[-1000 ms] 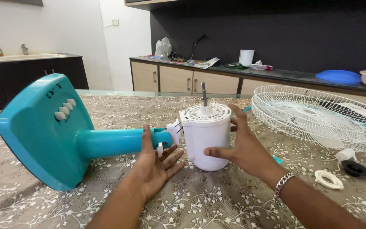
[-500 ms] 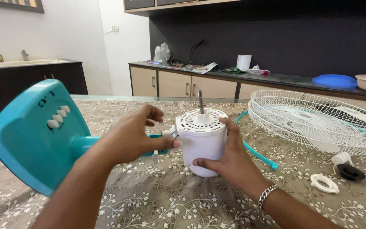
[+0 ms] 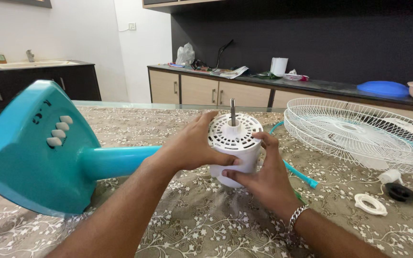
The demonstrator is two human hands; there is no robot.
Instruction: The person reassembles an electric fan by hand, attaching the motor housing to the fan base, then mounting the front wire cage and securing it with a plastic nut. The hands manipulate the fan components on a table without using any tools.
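Observation:
A white fan motor housing (image 3: 235, 138) with a metal shaft (image 3: 233, 112) pointing up sits at the centre of the table. My left hand (image 3: 192, 145) wraps its left side, my right hand (image 3: 259, 177) grips its front and right side. The housing joins a teal stand tube (image 3: 115, 161) that ends in a teal fan base (image 3: 29, 153) with white buttons, tipped on its edge at the left.
White wire fan guards (image 3: 359, 131) lie stacked at the right. A white ring (image 3: 370, 203), a black cap (image 3: 400, 192) and a teal cord (image 3: 297, 173) rest on the patterned tablecloth (image 3: 206, 224). A counter with clutter runs along the back wall.
My left hand has moved from the tube's joint onto the housing's left side. The housing now tilts slightly toward me, and the teal base has swung further left.

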